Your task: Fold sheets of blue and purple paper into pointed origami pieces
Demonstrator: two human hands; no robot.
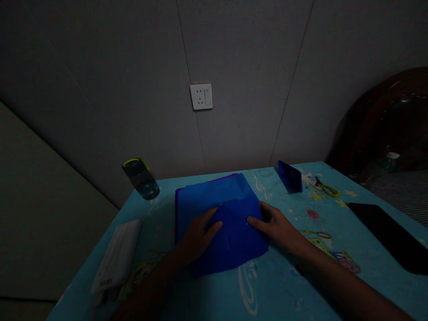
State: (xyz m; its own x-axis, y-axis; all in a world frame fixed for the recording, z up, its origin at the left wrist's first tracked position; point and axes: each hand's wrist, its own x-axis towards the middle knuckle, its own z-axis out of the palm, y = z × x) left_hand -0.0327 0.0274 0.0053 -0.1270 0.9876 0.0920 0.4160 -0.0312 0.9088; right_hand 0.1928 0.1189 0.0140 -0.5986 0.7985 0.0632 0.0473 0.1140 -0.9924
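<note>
A dark blue sheet of paper [230, 240] is held between my two hands, its far edge raised and bent. My left hand [200, 234] grips its left side, thumb on top and fingers behind. On the right side, my right hand [274, 225] pinches the sheet, with the thumb on its face and the other fingers partly hidden behind it. Under and beyond it lies a stack of lighter blue paper [207, 196], with a purple edge showing at the left and back.
A water bottle [142, 179] stands at the back left, and a white packet [117, 256] lies nearer. To the right are a folded blue paper piece [290, 177], yellow-handled scissors or pliers [329, 190] and a flat black object [388, 236]. A patterned blue cloth [284, 285] covers the table.
</note>
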